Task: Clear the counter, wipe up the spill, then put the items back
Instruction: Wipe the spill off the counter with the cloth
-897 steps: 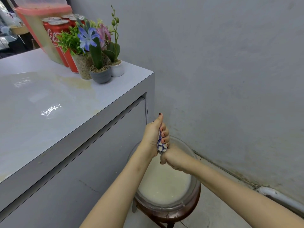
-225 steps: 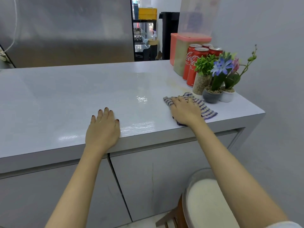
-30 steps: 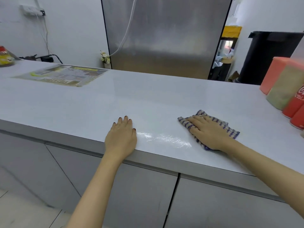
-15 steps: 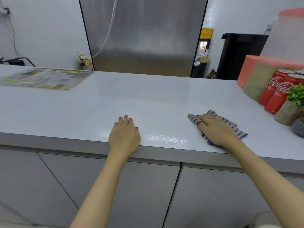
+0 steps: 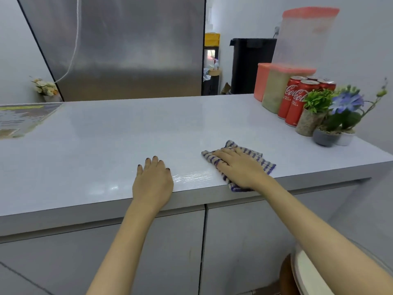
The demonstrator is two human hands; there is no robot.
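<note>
My right hand [image 5: 240, 167] presses flat on a blue-and-white checked cloth [image 5: 265, 161] near the front edge of the grey counter [image 5: 131, 133]. A wet, shiny streak [image 5: 191, 176] lies just left of the cloth. My left hand [image 5: 152, 182] rests palm down on the counter edge, fingers together, holding nothing. At the far right stand red cola cans [image 5: 294, 103], small potted plants [image 5: 331, 118] and plastic containers with pink lids [image 5: 274, 88].
A laminated sheet [image 5: 19, 118] lies at the counter's left end. A steel fridge [image 5: 119, 47] stands behind the counter. A basin of cloudy water [image 5: 308, 273] sits on a stool at the bottom right, below the counter.
The view has swung right, bringing the cans and plants into sight. My right hand and the cloth have slid closer to the front edge. My left hand has stayed put.
</note>
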